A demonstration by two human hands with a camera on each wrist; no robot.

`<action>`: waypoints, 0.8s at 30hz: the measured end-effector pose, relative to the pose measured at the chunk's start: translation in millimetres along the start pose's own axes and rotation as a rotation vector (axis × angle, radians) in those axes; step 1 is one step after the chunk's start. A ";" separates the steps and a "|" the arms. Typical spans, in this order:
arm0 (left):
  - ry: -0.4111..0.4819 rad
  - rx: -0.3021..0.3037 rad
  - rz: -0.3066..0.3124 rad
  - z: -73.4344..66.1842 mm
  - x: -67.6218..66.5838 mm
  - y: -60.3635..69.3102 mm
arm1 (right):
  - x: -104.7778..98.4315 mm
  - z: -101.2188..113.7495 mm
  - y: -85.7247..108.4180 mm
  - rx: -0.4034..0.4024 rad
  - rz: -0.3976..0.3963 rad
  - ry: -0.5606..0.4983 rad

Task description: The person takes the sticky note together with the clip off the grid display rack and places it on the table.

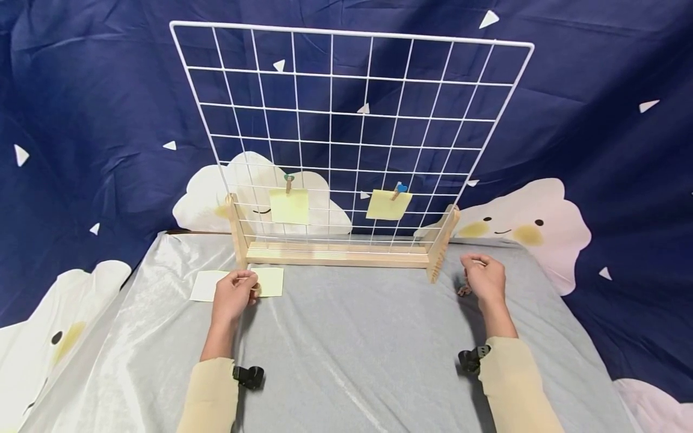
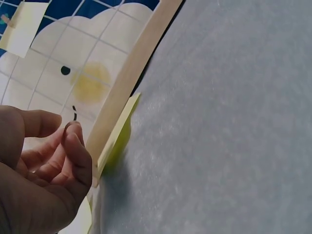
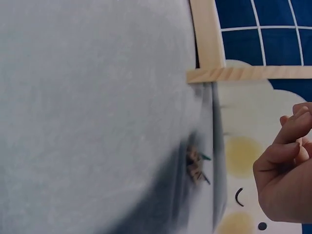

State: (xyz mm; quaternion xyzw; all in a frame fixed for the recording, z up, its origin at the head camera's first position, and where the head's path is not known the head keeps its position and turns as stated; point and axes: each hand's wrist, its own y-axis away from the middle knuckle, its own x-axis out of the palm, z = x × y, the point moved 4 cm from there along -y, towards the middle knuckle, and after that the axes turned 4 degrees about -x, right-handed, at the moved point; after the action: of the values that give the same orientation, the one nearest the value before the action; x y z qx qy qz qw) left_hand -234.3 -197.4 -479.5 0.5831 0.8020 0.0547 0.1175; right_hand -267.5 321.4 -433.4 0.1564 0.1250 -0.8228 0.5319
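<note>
My left hand [image 1: 234, 293] is over the sheets of paper at the left, fingers loosely bent, with nothing visible between them. A yellow sticky note [image 1: 272, 282] lies beside its fingertips, and a paler paper [image 1: 206, 286] is on its other side. In the left wrist view the note [image 2: 119, 131] has a raised edge. At the right, my right hand [image 1: 485, 278] hovers with bent fingers near several small wooden clothespins [image 1: 464, 290]; I see nothing in it. The clothespins [image 3: 196, 165] lie on the cloth, apart from that hand.
A white wire grid [image 1: 331, 126] stands in a wooden base [image 1: 335, 257] at the back. Two yellow notes hang on it, the left note [image 1: 289, 209] and the right note [image 1: 385, 207], each under a small clothespin. Grey cloth [image 1: 352, 343] covers the table.
</note>
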 end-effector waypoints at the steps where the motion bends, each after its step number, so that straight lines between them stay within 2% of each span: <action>1: 0.011 0.001 0.004 -0.6 0.7 -0.1 | 0.8 2.5 0.5 -0.006 -0.001 -0.004; 7: 0.092 0.004 0.024 -3.0 4.6 0.1 | 7.3 15.9 5.3 -0.020 0.021 -0.037; 14: 0.166 0.011 0.023 -5.7 10.1 0.4 | 18.2 37.7 9.4 -0.093 0.041 -0.110; 24: 0.195 0.041 0.006 -15.1 17.8 3.7 | 29.5 60.6 14.6 -0.172 0.082 -0.168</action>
State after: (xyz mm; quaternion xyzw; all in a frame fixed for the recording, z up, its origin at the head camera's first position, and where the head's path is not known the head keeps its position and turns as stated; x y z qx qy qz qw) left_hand -239.9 -178.6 -466.3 0.5797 0.8088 0.0951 0.0268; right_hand -273.1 268.3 -389.7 0.0457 0.1433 -0.7968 0.5852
